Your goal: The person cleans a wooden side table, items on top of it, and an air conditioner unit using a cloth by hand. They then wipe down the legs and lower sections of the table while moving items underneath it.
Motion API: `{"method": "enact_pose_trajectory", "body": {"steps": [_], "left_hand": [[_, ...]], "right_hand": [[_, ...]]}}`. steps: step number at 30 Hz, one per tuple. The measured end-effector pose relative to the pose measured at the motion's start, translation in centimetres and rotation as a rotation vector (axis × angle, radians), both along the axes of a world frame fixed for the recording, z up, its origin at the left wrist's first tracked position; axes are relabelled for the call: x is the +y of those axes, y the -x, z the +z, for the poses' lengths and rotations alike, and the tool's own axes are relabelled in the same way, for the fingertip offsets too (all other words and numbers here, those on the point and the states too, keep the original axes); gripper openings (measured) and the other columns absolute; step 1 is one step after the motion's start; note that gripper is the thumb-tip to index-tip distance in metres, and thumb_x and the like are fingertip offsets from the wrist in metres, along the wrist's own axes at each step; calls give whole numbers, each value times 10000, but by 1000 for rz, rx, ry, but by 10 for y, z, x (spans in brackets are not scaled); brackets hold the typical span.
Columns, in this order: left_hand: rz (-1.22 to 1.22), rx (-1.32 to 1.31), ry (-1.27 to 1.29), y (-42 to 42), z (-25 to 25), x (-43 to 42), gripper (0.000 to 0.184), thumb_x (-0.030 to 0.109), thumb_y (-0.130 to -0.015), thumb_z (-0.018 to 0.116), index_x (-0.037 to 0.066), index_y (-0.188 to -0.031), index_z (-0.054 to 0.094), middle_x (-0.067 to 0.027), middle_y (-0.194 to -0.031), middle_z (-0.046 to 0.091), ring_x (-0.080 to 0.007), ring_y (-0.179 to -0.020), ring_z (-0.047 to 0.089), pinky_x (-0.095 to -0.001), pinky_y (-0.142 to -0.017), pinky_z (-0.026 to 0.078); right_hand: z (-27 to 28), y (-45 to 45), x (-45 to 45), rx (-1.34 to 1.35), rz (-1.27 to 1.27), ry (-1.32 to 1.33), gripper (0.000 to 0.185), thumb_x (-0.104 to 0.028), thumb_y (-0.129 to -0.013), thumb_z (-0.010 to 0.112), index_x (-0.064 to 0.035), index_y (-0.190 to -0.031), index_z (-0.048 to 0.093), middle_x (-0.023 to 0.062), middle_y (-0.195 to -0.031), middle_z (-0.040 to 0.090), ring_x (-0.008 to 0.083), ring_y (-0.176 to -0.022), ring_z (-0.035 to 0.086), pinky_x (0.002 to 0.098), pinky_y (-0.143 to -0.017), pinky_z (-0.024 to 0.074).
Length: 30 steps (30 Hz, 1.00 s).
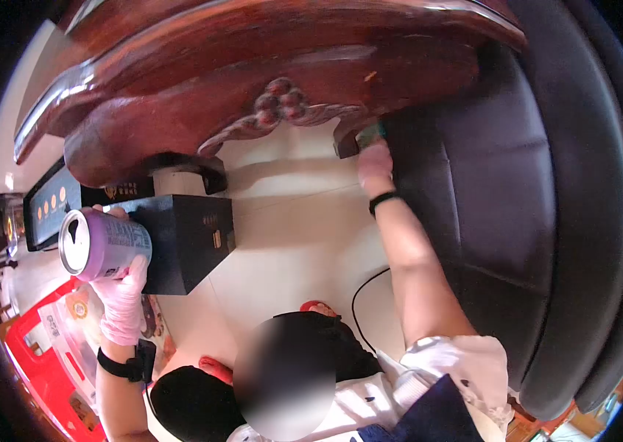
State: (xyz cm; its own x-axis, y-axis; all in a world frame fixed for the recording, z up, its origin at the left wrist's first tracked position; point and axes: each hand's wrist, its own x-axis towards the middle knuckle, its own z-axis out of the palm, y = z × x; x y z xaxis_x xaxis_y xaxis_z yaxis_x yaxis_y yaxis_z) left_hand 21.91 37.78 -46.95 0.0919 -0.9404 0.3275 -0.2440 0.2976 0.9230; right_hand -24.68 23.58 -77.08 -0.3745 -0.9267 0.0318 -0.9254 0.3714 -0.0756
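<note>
My left hand (121,295), in a thin pink glove, is wrapped round a purple drink can (109,243). The can lies tilted, its silver top with a dark opening facing left. Just behind it stands a black box (190,236). On the right, my right hand (375,163), also gloved in pink, reaches down beside a carved leg of the dark wooden table (356,70). Its fingers are closed round a small green thing (372,134) whose kind is too blurred to name; the fingertips are mostly hidden.
A dark leather sofa (495,162) runs along the right side. At lower left are a red plastic container (28,361) and a printed bag (61,335). A black-framed panel (54,202) stands at left. A thin black cable (356,298) crosses the tiled floor (275,228).
</note>
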Motion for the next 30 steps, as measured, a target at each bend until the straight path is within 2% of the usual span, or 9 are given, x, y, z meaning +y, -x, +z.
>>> {"method": "enact_pose_trajectory", "body": {"steps": [3,7,12,14,15,20,26,28,30], "left_hand": [[-3,-11,-8,-5,-6,1,938,173,-671,838,88,-1428,291,-81,-1378,416,-240,-1221,479,-358,-1020,403],[2,-27,9,-1,-2,0,908,147,-666,816,72,-1413,305,-89,-1368,428,-238,-1225,478,-356,-1027,394],[28,-62,-24,-2,0,3,900,153,-697,811,63,-1427,293,-90,-1359,430,-232,-1232,475,-367,-1041,383],[0,-64,-36,-3,0,1,899,164,-701,814,61,-1427,293,-91,-1363,426,-235,-1234,474,-370,-1042,382],[-10,-66,-57,-6,0,1,899,175,-706,818,59,-1427,294,-92,-1368,423,-239,-1236,472,-374,-1043,382],[15,3,-30,3,3,0,889,145,-691,811,68,-1423,312,-80,-1353,440,-244,-1213,489,-369,-1022,402],[43,-125,-19,-6,0,-1,789,55,-677,739,37,-1379,380,-121,-1264,536,-236,-1165,527,-374,-1006,419],[82,-115,-77,-3,0,3,736,26,-676,726,18,-1347,426,-130,-1269,544,-224,-1162,531,-372,-1004,421],[69,-79,-63,-2,-1,2,724,23,-679,726,15,-1341,433,-133,-1271,543,-225,-1164,531,-367,-1005,419]], "right_hand": [[67,-10,103,619,641,-843,199,-230,-867,519,-145,-880,699,80,-901,677,228,-871,634,346,-734,474],[123,-31,207,-17,301,-1034,261,-189,-833,511,-61,-927,718,171,-1030,681,312,-970,660,416,-822,535],[191,-50,136,293,419,-427,207,-153,-820,549,-66,-919,709,125,-832,678,285,-778,661,406,-657,534],[136,-35,73,408,349,-20,330,-98,-862,491,-14,-1170,571,178,-1132,610,289,-962,621,420,-811,521],[138,-42,24,41,117,-66,417,-89,-877,475,-21,-1288,490,205,-1344,471,324,-1136,546,418,-920,487],[94,-17,1,-1,353,-271,496,-83,-905,438,-73,-1399,394,145,-1533,210,382,-1344,321,409,-1086,354],[85,-80,167,49,552,-297,548,-68,-858,445,-80,-1403,390,141,-1491,302,376,-1339,309,475,-1124,258],[78,-116,210,-463,869,-212,469,-9,-826,483,-151,-1264,575,141,-1318,532,296,-1257,462,436,-1090,335],[85,-132,213,-1169,635,-76,546,80,-727,473,-100,-1223,611,143,-1230,603,294,-1174,546,373,-1037,402]]}}
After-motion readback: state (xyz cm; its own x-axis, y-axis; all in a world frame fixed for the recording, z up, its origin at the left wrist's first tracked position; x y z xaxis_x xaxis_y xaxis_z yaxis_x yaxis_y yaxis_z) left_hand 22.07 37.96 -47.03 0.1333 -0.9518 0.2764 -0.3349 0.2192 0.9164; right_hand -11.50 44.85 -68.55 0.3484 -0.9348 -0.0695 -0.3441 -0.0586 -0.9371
